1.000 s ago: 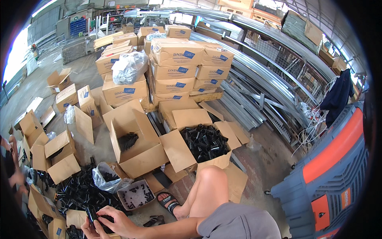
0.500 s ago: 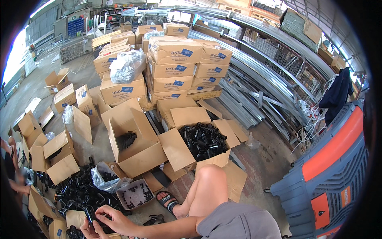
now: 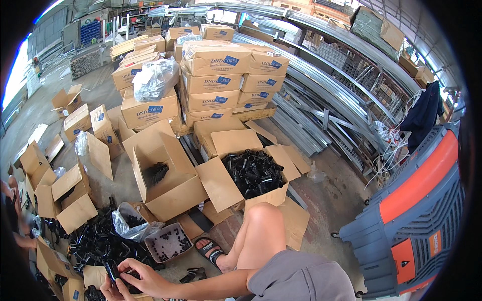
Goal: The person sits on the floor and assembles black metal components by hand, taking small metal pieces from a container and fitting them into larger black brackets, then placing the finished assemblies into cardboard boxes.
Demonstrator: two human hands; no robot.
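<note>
At the lower left, my left hand is closed round a short, glossy black tube-shaped part, held tilted. My right hand comes in from the right with its fingers bent, thumb and fingertips against the side of the same part. Any smaller piece between those fingertips is too small to make out. Just beyond my hands lies a heap of similar black parts. A shallow bin with small black pieces stands beside the heap, next to a clear plastic bag.
An open carton full of black parts stands ahead of my knee; another open carton holds a few. Stacked closed cartons stand behind. Metal profiles fill the rack at right, near a grey-orange machine. Another person's arm shows at far left.
The view has shifted slightly. Both hands stay at the black tube-shaped part, with only a small shift of the fingers and part.
</note>
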